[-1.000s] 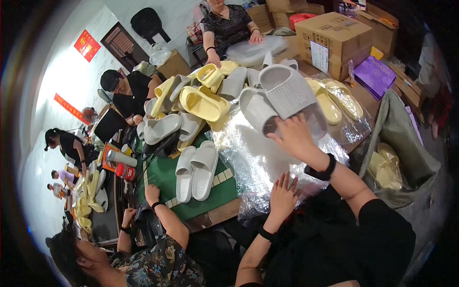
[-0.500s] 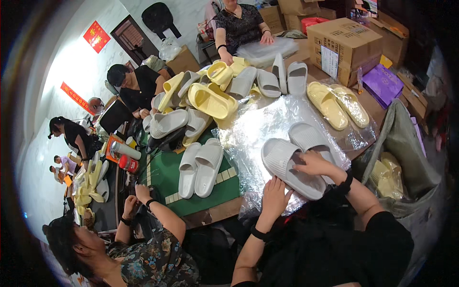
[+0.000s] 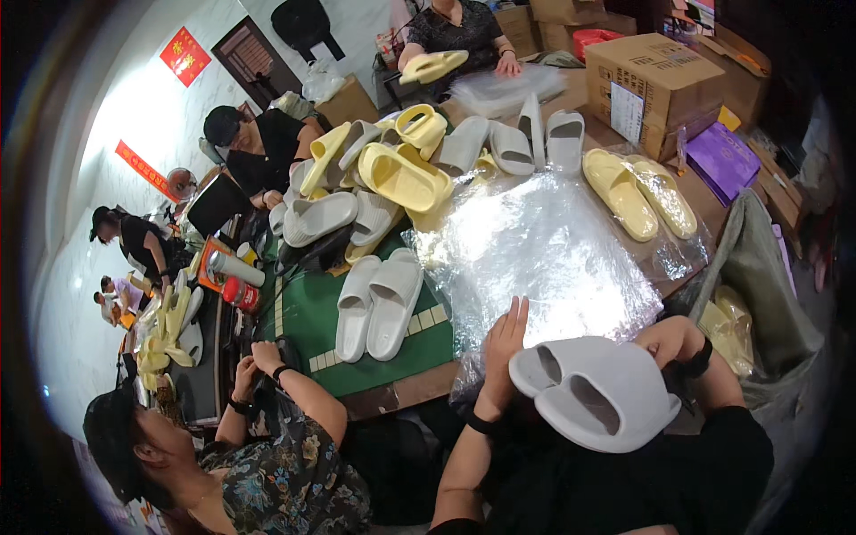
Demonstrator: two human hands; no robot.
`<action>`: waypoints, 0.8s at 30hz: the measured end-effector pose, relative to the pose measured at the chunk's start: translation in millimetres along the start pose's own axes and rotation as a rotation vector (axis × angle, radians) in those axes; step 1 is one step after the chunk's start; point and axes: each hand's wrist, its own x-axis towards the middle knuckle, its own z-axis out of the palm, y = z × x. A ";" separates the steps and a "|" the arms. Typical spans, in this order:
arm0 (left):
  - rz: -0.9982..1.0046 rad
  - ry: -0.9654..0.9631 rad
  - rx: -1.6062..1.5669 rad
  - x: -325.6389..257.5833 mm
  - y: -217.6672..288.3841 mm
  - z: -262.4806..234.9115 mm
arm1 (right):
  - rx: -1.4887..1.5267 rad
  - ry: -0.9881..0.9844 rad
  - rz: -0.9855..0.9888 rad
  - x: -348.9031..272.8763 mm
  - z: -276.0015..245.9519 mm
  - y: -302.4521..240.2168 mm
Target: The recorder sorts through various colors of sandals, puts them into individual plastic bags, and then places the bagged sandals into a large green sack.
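Observation:
A pair of light grey slide slippers [image 3: 599, 392], one against the other, is lifted off the table and tilted close to my body. My right hand [image 3: 673, 341] grips their right side, its fingers partly hidden behind them. Beside the pair's left end, my left hand [image 3: 505, 346] is open with fingers stretched over the near edge of the clear plastic bags [image 3: 544, 259]. I cannot tell whether it touches the slippers. Another grey pair [image 3: 382, 303] rests on the green mat [image 3: 397, 379] to the left.
Yellow and grey slippers [image 3: 403, 176] are heaped at the far side. A bagged yellow pair [image 3: 624, 192] lies near a cardboard box [image 3: 655, 89]. An open sack [image 3: 762, 267] stands at right. Co-workers sit at left; one across the table holds a yellow slipper [image 3: 433, 66].
My right hand has lifted the grey pair from the plastic bags toward my body and turned it. My left hand has straightened its fingers. The person opposite has raised a yellow slipper.

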 end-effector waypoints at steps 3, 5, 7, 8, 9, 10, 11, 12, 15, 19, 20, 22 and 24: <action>-0.052 -0.072 0.010 -11.0 -29.7 17.6 | 0.095 -0.094 0.037 6.9 1.7 10.2; -0.091 -0.138 0.017 -16.6 -40.4 20.0 | 0.033 -0.024 0.160 8.3 2.3 10.0; 0.022 -0.129 -0.024 -16.7 -36.5 16.1 | 0.045 -0.029 0.100 -3.0 2.7 19.3; 0.030 -0.151 -0.011 -14.3 -29.0 5.5 | 0.072 0.000 0.100 -2.7 5.6 17.1; 0.017 -0.148 -0.005 -15.2 -31.6 4.7 | 0.100 0.029 0.100 -1.6 8.4 13.6; 0.025 -0.186 0.049 -16.8 -35.2 6.3 | 0.049 0.071 0.091 0.6 12.3 8.5; 0.033 -0.221 0.103 -16.7 -36.0 6.1 | 0.047 0.057 0.097 2.1 11.3 8.1; 0.020 -0.214 0.109 -16.4 -36.0 6.3 | 0.065 0.047 0.105 2.6 10.5 9.5; 0.030 -0.181 0.137 -11.8 -33.9 8.9 | 0.060 0.023 0.105 2.5 8.9 9.0; 0.075 -0.105 0.159 -7.3 -28.2 23.4 | -0.003 0.032 0.043 -8.1 5.0 18.5; 0.070 -0.083 0.195 -9.0 -28.9 26.6 | 0.019 0.035 0.055 -1.0 12.0 4.2; 0.035 -0.064 0.279 -11.1 -32.4 35.4 | -0.010 0.041 0.072 -1.6 8.3 10.0; 0.004 -0.025 0.227 -3.9 -25.1 33.5 | -0.116 0.063 0.068 -8.4 6.8 15.0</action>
